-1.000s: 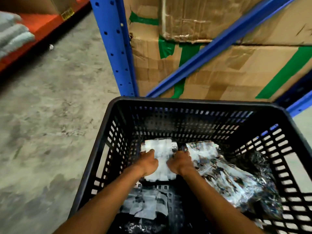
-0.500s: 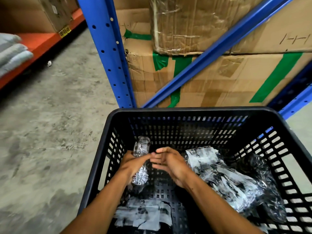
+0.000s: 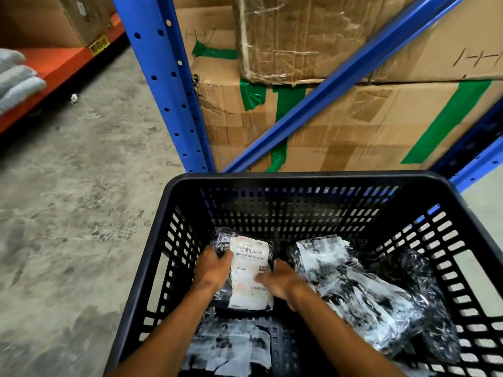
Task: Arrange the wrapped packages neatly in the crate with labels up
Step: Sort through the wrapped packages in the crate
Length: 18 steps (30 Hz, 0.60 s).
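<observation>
Concrete warehouse floor point(image 3: 68, 202) carries a black slotted plastic crate point(image 3: 299, 183). Near its far-left corner, left hand point(image 3: 211, 270) and right hand point(image 3: 280, 281) curl their fingers around a plastic-wrapped package point(image 3: 249, 273), white barcode label up. Similar wrapped packages point(image 3: 362, 289) lie toward the right wall.

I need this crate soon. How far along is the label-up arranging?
Partly done. In hand: the left hand and right hand press one package flat, barcode label up, in the crate. Left: the crumpled packages at right and the near one lie loose; their labels cannot be read.
</observation>
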Motion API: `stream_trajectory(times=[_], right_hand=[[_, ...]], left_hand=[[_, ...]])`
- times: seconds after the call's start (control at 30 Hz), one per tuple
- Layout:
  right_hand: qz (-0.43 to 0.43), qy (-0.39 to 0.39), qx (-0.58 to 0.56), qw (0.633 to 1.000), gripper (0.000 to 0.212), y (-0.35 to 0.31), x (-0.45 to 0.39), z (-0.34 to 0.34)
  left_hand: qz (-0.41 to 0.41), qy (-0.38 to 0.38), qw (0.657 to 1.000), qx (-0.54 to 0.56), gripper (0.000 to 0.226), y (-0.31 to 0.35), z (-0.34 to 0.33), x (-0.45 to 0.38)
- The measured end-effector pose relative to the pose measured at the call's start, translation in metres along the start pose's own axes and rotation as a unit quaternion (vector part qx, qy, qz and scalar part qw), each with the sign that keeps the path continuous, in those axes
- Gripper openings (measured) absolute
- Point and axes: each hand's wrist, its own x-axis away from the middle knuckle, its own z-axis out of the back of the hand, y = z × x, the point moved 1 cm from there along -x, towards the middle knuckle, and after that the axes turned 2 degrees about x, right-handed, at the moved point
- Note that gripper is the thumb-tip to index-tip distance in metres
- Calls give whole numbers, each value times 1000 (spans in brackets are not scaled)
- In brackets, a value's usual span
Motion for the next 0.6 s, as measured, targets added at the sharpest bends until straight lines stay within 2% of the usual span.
stream_trajectory(times=[0.07,0.13,0.23,0.3,0.37,0.43,0.53,0.6], right_hand=[[-23,-15,23,999,43,0,-3,-4],[-34,-42,54,997,43,3,-5,-10],[-35,-43,78,995,70,9,-10,-19],[-30,-38,77,996,72,13,-13,-21],[-27,-29,63,997,69,17,-18,-21],[-19,-24,69,997,60,17,-16,-21],[34,-10,128,991,39,5,-4,-11],[85,15,178,980,34,-10,5,2]], left_hand=[[-37,15,995,-91,40,-3,-1,-4],[-63,-9,983,-173,35,-9,-7,-7],[-52,-85,967,-233,39,-10,-16,0],[-54,-110,956,-268,52,-7,-15,9],[-62,-117,946,-294,70,-9,-12,12],[-75,-117,938,-318,78,-10,-7,13],[-67,-143,930,-332,78,-8,-2,18],[-71,-174,927,-325,70,-5,-1,23]])
